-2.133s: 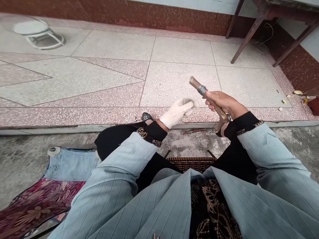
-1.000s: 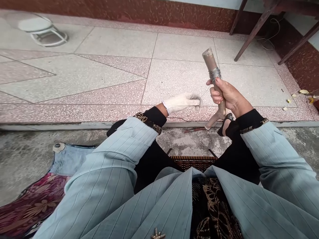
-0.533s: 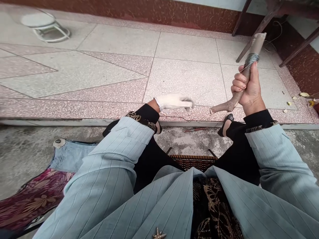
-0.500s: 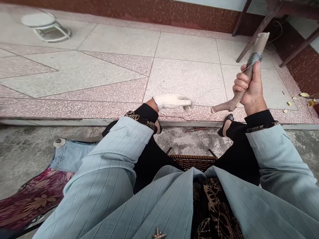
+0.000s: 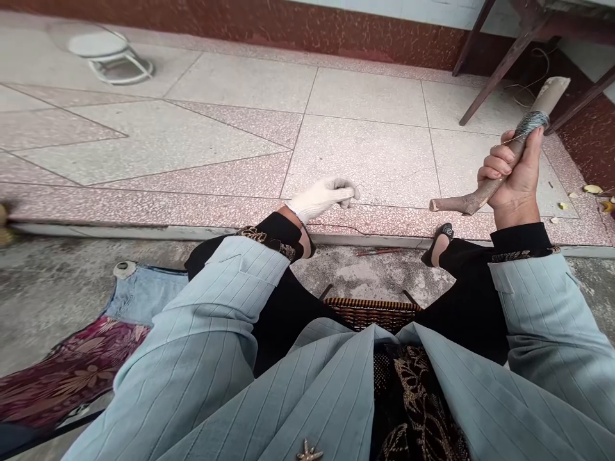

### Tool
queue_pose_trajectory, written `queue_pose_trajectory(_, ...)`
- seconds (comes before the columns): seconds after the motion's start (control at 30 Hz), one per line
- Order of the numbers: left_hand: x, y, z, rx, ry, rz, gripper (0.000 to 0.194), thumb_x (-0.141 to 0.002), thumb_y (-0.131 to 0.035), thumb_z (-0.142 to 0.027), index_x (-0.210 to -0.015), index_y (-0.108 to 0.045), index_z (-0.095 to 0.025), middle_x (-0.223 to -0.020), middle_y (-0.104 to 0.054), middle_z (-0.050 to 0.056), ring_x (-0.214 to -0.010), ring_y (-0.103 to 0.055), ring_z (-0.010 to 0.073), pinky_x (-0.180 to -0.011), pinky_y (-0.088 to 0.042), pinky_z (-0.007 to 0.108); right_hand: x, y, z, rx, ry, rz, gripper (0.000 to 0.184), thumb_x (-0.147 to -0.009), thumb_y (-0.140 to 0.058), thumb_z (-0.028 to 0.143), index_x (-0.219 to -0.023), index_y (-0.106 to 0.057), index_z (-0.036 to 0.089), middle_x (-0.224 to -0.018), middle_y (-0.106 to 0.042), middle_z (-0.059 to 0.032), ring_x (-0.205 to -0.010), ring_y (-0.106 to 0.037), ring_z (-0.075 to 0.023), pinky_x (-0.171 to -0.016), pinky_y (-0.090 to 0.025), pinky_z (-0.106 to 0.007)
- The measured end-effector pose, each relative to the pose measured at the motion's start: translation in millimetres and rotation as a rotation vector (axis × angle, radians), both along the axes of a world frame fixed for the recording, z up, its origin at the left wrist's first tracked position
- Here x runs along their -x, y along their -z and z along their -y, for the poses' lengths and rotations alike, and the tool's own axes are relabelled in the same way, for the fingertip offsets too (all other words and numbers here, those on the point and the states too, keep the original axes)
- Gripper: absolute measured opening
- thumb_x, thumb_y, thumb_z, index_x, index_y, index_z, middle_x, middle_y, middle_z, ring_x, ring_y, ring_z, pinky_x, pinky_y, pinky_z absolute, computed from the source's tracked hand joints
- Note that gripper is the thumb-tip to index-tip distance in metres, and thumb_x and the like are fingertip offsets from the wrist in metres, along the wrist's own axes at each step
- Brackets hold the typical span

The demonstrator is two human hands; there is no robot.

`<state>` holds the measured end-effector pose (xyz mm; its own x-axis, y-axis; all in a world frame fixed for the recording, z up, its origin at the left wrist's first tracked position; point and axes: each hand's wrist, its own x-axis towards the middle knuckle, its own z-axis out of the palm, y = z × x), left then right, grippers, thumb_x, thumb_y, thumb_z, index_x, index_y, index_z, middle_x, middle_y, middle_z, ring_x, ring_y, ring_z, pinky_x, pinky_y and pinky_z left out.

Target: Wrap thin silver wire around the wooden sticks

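My right hand (image 5: 516, 169), bare, is wrapped round a crooked wooden stick (image 5: 494, 186) that tilts up to the right. Thin grey-green wire (image 5: 532, 124) is wound in a coil on the stick just above my fingers. From it a faint strand crosses over the floor towards my left hand (image 5: 327, 197). That hand wears a white knit glove, and its fingers are curled together as if pinching the strand's end; the grip itself is too fine to see clearly. The two hands are well apart, both over the edge of the tiled step.
A white stool (image 5: 108, 54) stands at the far left. Dark wooden table legs (image 5: 500, 73) rise at the back right, near scattered peels (image 5: 592, 189). A wicker seat (image 5: 372, 312) shows between my knees. Denim and maroon patterned cloth (image 5: 91, 358) lies at my left.
My right hand has moved to the right with the stick, farther from my left hand. The gloved left hand has shifted slightly left and its fingers look more curled.
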<state>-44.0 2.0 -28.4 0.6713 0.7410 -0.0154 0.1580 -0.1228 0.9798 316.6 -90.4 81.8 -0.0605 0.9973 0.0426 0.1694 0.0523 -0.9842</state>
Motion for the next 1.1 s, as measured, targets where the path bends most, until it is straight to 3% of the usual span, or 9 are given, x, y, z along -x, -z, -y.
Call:
queue_pose_trajectory(0.1,-9,2.4,8,-0.153,-0.169,-0.130,0.014,-0.085,-0.059,-0.021,-0.088,-0.070,-0.013,-0.067,-0.062,0.002,-0.062,-0.057,0.0089,-0.061,-0.046,0.022,-4,5.3,1,0.009,0.041,0.001,0.064,-0.080,-0.027,0.086,-0.075,-0.060,0.031,-0.050,-0.009,0.0043,-0.055,-0.029,-0.0180,-0.057,-0.022,-0.037)
queue_pose_trajectory(0.17,-16,4.3,16,-0.133,-0.207,-0.104,0.013,-0.085,-0.057,-0.017,-0.088,-0.069,-0.012,-0.067,-0.062,0.001,-0.061,-0.059,0.0090,-0.062,-0.047,0.022,-5,10.1,-1,-0.009,0.095,-0.049,0.064,-0.081,-0.029,0.085,-0.081,-0.061,0.030,-0.051,-0.013,0.0042,-0.054,-0.029,-0.0173,-0.055,-0.022,-0.036)
queue_pose_trajectory(0.33,-30,8.3,26,0.053,-0.071,0.093,0.016,-0.086,-0.055,-0.018,-0.098,-0.064,-0.013,-0.073,-0.064,0.001,-0.066,-0.061,0.0106,-0.071,-0.051,0.028,4,19.7,-10,-0.016,0.237,-0.181,0.048,-0.083,-0.045,0.077,-0.091,-0.052,0.030,-0.055,-0.019,0.0056,-0.050,-0.022,-0.0148,-0.049,-0.022,-0.029)
queue_pose_trajectory(0.47,-26,12.1,17,0.083,0.201,-0.025,0.013,-0.077,-0.059,-0.015,-0.087,-0.067,-0.014,-0.087,-0.071,0.004,-0.081,-0.064,0.0122,-0.083,-0.049,0.029,23,25.6,-12,0.039,0.118,-0.236,0.047,-0.083,-0.051,0.074,-0.095,-0.047,0.028,-0.053,-0.025,0.0074,-0.043,-0.022,-0.0113,-0.042,-0.021,-0.026)
queue_pose_trajectory(0.6,-13,18.2,3,0.021,0.486,-0.278,0.033,-0.071,-0.056,-0.010,-0.098,-0.073,-0.019,-0.105,-0.074,0.006,-0.101,-0.066,0.0184,-0.091,-0.048,0.030,49,33.4,-9,0.113,-0.026,-0.204,0.048,-0.085,-0.054,0.071,-0.099,-0.048,0.026,-0.053,-0.035,0.0086,-0.038,-0.027,-0.0078,-0.038,-0.025,-0.024)
queue_pose_trajectory(0.73,-12,15.4,1,-0.236,0.239,-0.574,0.040,-0.072,-0.059,-0.011,-0.109,-0.073,-0.020,-0.122,-0.070,0.009,-0.118,-0.060,0.0273,-0.102,-0.043,0.038,78,39.7,-3,0.191,-0.180,-0.111,0.043,-0.086,-0.061,0.063,-0.100,-0.052,0.024,-0.055,-0.041,0.0070,-0.041,-0.033,-0.0069,-0.038,-0.029,-0.023)
queue_pose_trajectory(0.83,-28,4.5,15,-0.180,0.223,-0.149,0.051,-0.086,-0.058,-0.028,-0.137,-0.056,-0.020,-0.140,-0.058,0.013,-0.131,-0.053,0.0262,-0.108,-0.039,0.040,101,42.6,-1,0.211,-0.236,0.016,0.036,-0.086,-0.064,0.056,-0.101,-0.055,0.024,-0.062,-0.049,0.0027,-0.045,-0.039,-0.0086,-0.037,-0.032,-0.022)
queue_pose_trajectory(0.93,-47,-5.8,33,-0.018,0.232,0.213,0.058,-0.086,-0.064,-0.036,-0.139,-0.052,-0.017,-0.132,-0.062,0.018,-0.127,-0.055,0.0264,-0.106,-0.042,0.041,117,44.7,-3,0.189,-0.206,0.105,0.027,-0.083,-0.068,0.049,-0.098,-0.058,0.028,-0.073,-0.057,-0.0021,-0.053,-0.047,-0.0127,-0.037,-0.037,-0.025)
queue_pose_trajectory(1.1,-54,-1.6,41,0.213,0.253,0.226,0.056,-0.083,-0.062,-0.025,-0.138,-0.053,-0.015,-0.114,-0.070,0.016,-0.098,-0.069,0.0204,-0.095,-0.049,0.039,118,46.5,-14,0.185,-0.175,0.087,0.031,-0.085,-0.065,0.054,-0.100,-0.056,0.029,-0.071,-0.054,-0.0023,-0.054,-0.049,-0.0143,-0.038,-0.041,-0.027)
